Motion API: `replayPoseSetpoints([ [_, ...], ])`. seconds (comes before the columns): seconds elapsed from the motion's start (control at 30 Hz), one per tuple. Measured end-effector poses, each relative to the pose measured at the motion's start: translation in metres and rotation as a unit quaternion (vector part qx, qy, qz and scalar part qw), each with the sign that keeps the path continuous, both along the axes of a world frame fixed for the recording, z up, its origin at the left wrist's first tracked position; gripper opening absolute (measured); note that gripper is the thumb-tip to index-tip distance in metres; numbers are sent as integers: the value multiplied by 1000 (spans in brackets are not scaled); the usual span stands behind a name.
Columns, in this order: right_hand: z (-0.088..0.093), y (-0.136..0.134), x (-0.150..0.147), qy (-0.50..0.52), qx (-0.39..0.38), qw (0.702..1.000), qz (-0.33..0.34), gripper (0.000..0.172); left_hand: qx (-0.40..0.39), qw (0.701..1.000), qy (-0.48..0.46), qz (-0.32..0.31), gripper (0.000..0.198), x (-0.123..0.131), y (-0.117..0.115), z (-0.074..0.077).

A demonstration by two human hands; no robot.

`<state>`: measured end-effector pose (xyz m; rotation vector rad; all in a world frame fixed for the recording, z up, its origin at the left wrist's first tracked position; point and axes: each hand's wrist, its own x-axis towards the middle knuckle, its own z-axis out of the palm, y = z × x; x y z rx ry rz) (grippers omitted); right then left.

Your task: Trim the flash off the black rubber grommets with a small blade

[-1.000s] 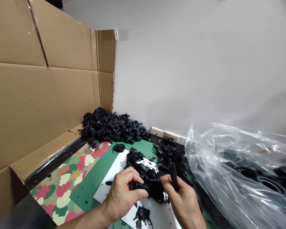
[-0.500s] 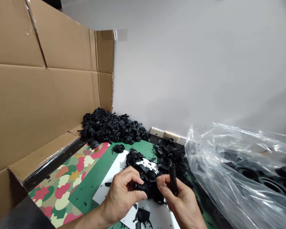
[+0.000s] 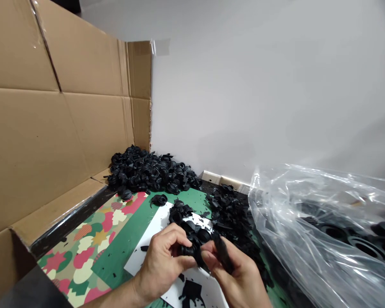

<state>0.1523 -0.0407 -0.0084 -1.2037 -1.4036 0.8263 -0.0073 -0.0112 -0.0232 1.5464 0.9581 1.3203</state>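
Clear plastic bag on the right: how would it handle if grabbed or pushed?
The clear plastic bag looks thin and crinkled, so probably floppy, deforming rather than sliding. The black rings inside likely make it bottom-heavy. Glossy film may be slippery.

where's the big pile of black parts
Head view, back left: the pile fills the corner where the cardboard wall meets the grey wall, at the far edge of the patterned mat, beyond the left hand pinching one ribbed part.

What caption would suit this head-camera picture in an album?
Left hand grips a black ribbed part, right hand a dark tool, before a pile of parts.
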Motion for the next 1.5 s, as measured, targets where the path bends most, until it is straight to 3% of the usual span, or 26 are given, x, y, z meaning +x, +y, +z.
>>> replayPoseSetpoints([
  [0.1,-14,1,-3,-78,148,985,39,18,5,1000,24,0,14,-1,0,-1],
  [0.17,-23,2,-4,-151,202,967,36,21,8,999,37,5,14,0,0,-1],
  [0.27,-29,2,-3,-295,227,928,10,25,11,998,52,14,14,0,-1,0],
  [0.37,-28,0,-1,-419,259,870,-11,24,42,995,95,10,10,0,-3,3],
  [0.43,-27,-1,-2,-462,279,842,-18,22,74,989,129,5,8,0,-5,5],
  [0.53,-30,0,-7,-482,287,827,-41,22,105,982,154,1,8,-1,-6,7],
  [0.6,-33,1,-11,-460,279,838,-87,22,111,983,145,-3,9,-1,-6,7],
  [0.7,-33,3,-11,-359,222,895,-144,17,98,991,94,-7,11,1,-5,6],
  [0.8,-24,5,-3,-219,104,958,-152,12,50,999,16,0,16,2,-3,3],
  [0.87,-16,5,2,-125,5,980,-156,19,20,999,-29,0,19,3,-1,2],
  [0.97,-7,7,6,-25,-97,983,-152,30,-6,997,-71,-2,20,2,0,2],
  [1.1,-6,8,8,60,-158,978,-121,31,-18,995,-98,5,23,3,1,4],
  [1.5,-8,8,8,123,-211,969,-50,35,-54,991,-122,22,26,4,1,9],
])
